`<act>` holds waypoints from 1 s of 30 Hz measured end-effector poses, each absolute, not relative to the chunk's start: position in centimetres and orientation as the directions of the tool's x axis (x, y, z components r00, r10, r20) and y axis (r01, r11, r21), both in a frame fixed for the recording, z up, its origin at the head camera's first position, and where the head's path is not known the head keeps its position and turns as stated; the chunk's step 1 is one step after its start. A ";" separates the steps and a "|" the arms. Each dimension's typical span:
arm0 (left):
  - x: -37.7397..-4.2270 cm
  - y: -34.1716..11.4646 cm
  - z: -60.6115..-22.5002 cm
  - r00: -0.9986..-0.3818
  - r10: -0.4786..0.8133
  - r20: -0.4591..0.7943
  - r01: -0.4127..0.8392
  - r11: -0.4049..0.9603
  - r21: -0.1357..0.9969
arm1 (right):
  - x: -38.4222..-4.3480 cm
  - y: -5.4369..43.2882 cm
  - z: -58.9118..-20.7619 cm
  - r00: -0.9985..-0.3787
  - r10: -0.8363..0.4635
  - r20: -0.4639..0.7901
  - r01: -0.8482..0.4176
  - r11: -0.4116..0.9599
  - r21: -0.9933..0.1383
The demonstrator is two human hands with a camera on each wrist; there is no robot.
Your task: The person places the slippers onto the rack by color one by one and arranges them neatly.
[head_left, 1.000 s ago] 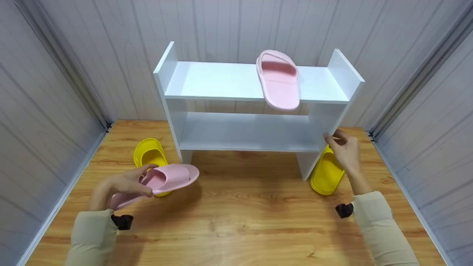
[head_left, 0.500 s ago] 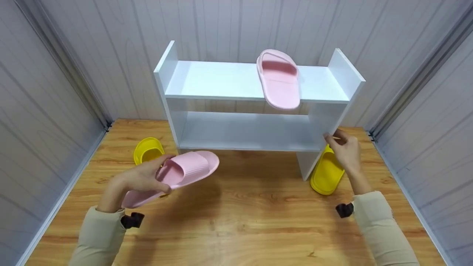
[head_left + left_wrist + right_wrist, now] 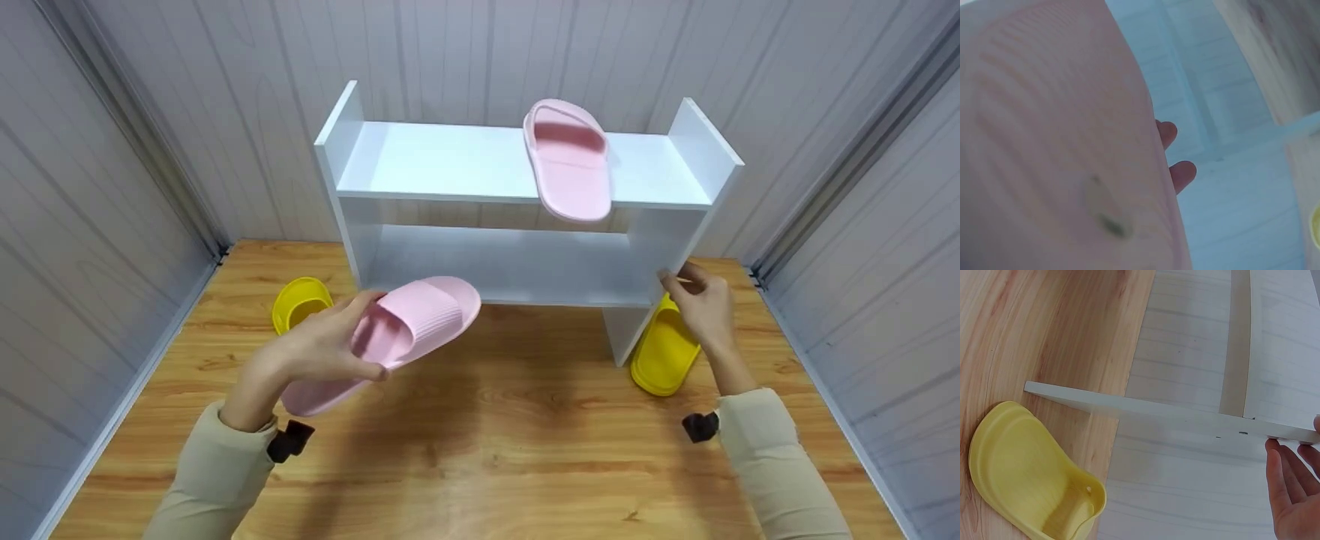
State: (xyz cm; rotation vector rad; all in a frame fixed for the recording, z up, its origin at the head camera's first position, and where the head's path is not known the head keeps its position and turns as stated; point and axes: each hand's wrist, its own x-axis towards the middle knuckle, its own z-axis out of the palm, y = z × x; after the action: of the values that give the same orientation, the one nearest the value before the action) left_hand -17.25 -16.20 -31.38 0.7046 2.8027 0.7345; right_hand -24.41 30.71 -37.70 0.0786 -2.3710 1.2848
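Note:
My left hand (image 3: 322,345) grips a pink slipper (image 3: 431,319) by its side, held tilted above the floor in front of the white shelf (image 3: 450,169). The left wrist view is mostly filled by that pink slipper (image 3: 1067,146), with two fingertips (image 3: 1183,175) showing past its edge. At the shelf's right end, my right hand (image 3: 703,311) pinches the front edge of the side panel (image 3: 1174,410). Another pink slipper (image 3: 574,176) lies on the top shelf, its heel jutting over the front edge.
A yellow slipper (image 3: 664,356) lies on the wooden floor (image 3: 525,465) beside the shelf's right panel. To the left of the shelf lies another yellow slipper (image 3: 300,300), partly hidden by my left hand. Pale panelled walls enclose the back and both sides.
My left hand has carried the pink slipper up and to the right, away from the left yellow slipper and toward the shelf. The right hand has stayed on the side panel.

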 end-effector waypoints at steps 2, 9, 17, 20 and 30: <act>-17.2 -15.8 -31.1 -0.878 0.479 -0.021 0.408 0.770 0.491 | -23.9 30.3 -37.1 -0.905 0.147 0.400 -0.255 0.567 -0.783; -16.9 -14.9 -30.1 -0.871 0.489 0.046 0.447 0.752 0.484 | -22.7 29.1 -35.8 -0.908 0.156 0.388 -0.229 0.591 -0.774; -16.2 -14.1 -28.6 -0.854 0.501 0.137 0.505 0.738 0.447 | -24.4 30.9 -37.9 -0.911 0.162 0.380 -0.215 0.599 -0.771; -16.0 -13.8 -28.0 -0.843 0.506 0.183 0.534 0.739 0.412 | -24.5 30.9 -37.9 -0.908 0.161 0.387 -0.227 0.588 -0.777; -15.8 -12.8 -26.3 -0.822 0.506 0.260 0.569 0.736 0.366 | -22.5 28.9 -35.6 -0.908 0.155 0.390 -0.236 0.582 -0.778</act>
State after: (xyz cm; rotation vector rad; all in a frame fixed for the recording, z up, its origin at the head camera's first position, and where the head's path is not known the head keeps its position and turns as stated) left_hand -15.85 -12.81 -26.30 0.9532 3.0593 0.7228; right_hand -22.54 28.86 -35.62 0.0649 -2.3956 1.2670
